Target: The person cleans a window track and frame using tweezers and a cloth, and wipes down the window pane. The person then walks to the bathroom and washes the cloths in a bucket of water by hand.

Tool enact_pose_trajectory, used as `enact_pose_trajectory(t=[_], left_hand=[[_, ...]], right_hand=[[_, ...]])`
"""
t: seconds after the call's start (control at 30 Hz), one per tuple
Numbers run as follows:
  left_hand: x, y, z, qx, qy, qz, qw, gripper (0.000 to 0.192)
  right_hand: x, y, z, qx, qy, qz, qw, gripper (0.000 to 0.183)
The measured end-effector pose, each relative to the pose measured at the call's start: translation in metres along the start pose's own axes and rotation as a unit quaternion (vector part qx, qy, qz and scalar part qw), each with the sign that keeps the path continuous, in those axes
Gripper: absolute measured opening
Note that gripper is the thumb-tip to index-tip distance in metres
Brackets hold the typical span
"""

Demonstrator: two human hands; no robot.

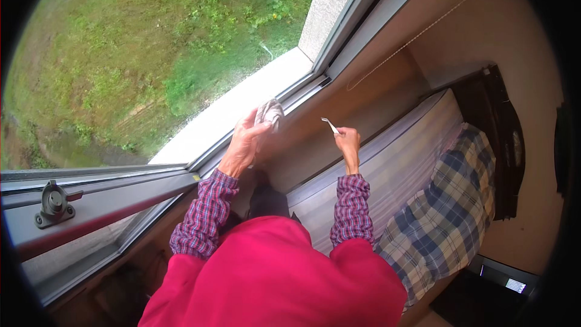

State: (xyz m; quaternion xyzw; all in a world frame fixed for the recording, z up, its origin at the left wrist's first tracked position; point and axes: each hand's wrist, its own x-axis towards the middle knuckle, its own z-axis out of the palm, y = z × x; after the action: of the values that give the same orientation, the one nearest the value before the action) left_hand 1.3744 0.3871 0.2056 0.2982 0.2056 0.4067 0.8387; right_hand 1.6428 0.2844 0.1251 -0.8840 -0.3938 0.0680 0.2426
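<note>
My left hand (243, 143) is closed around a bunched, pale grey cloth (271, 114) at the lower edge of the window frame (302, 93). Whether the cloth touches the frame I cannot tell. Farther right, my right hand (349, 141) grips a thin white tool (330, 125) with a short bent tip; it could be a small brush. That tip points up and left, away from the bed. Beyond the frame, a bright white outer sill (236, 100) runs diagonally. Checked sleeves cover both my forearms.
A window sash with a grey latch (55, 203) and a dark red bar (109, 215) juts in from the left. On the right are a bed with a striped cover (381, 154), a plaid pillow (447, 211) and a dark wooden headboard (501, 145). A beaded cord (422, 38) hangs near the wall.
</note>
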Motion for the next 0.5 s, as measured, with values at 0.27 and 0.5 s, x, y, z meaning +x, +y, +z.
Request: enact_pose_trajectory(t=[0.27, 0.5], left_hand=[[0.008, 0.006, 0.038, 0.165, -0.134, 0.0, 0.977, 0.045], [0.005, -0.03, 0.061, 0.265, -0.143, 0.066, 0.951, 0.058]], right_hand=[[-0.042, -0.015, 0.001, 0.637, -0.133, 0.1, 0.753, 0.046], [-0.066, -0.092, -0.025, 0.689, -0.038, 0.135, 0.711, 0.029]])
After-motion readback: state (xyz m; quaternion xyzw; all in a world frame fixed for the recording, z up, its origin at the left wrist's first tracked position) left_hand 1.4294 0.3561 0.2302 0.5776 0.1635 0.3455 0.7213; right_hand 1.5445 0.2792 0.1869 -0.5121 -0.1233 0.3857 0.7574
